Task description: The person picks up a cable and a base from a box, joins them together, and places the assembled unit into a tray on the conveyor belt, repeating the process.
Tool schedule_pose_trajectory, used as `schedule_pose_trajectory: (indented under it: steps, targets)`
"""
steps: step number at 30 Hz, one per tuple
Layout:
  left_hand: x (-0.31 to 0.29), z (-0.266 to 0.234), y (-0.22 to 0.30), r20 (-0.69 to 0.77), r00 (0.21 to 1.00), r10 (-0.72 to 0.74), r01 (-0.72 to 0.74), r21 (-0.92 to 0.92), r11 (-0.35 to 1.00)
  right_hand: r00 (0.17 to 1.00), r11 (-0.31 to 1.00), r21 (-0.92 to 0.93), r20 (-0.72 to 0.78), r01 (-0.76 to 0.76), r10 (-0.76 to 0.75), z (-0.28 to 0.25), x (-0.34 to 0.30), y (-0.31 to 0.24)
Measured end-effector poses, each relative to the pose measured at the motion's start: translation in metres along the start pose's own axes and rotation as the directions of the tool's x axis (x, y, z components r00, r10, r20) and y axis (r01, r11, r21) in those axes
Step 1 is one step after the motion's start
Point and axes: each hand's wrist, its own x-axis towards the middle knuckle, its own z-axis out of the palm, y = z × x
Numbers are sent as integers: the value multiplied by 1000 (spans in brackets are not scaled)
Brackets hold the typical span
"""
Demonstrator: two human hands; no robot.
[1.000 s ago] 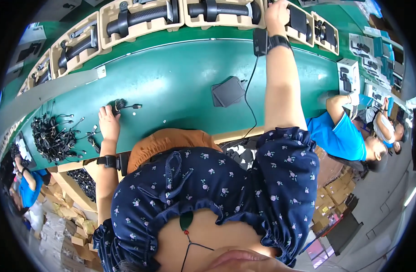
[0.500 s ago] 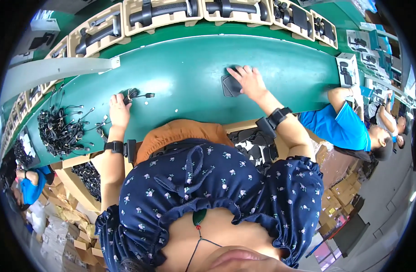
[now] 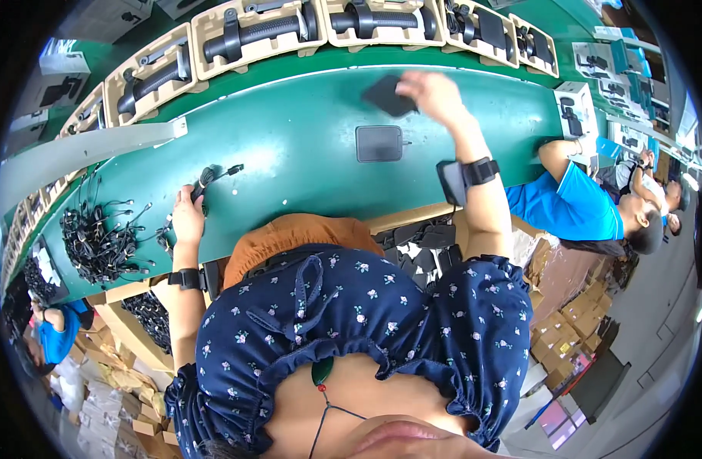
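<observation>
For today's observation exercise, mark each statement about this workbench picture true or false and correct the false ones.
1. The right hand holds a dark flat pad. True.
2. The left hand grips a black cable. True.
3. The green belt is red. False: it is green.
4. A second dark square pad lies flat on the belt. True.
5. The heap of black cables lies to the person's right. False: to their left.

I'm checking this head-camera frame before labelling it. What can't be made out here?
- Right hand: motion-blurred, so its grip on the dark flat pad is unclear.
- Left hand: seen from behind; fingers on the black cable are hidden.
- Bin of black parts under the bench: mostly covered by the person's body and right forearm.
</observation>
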Motion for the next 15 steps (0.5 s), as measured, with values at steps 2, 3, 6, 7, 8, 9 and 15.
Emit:
schedule_pose_trajectory:
  steps: [2,3,6,7,8,9,15]
  targets:
    - [-5,-9,4,-1,999,-40,39,-63,997,927,975,201,-340,-93,159,-17,32,10]
    - [3,-10,10,-18,1000,-11,10,-47,999,859,924,343,-409,-167,307,-25,45,29]
    - [-2,-9,4,-64,998,25,-25,-3,1000,797,856,493,-448,-159,406,-40,85,35]
    - [-4,-10,5,-59,998,17,-17,0,1000,802,854,496,-440,-158,404,-33,90,39]
    - [-3,-14,10,-37,999,-7,6,-38,999,787,796,594,-433,-117,439,-25,98,50]
    - [-2,-18,16,-15,999,-30,29,-76,997,773,727,682,-423,-72,473,-16,108,62]
    - [18,-42,65,21,992,122,-111,-285,952,807,833,495,-372,-246,459,11,130,131]
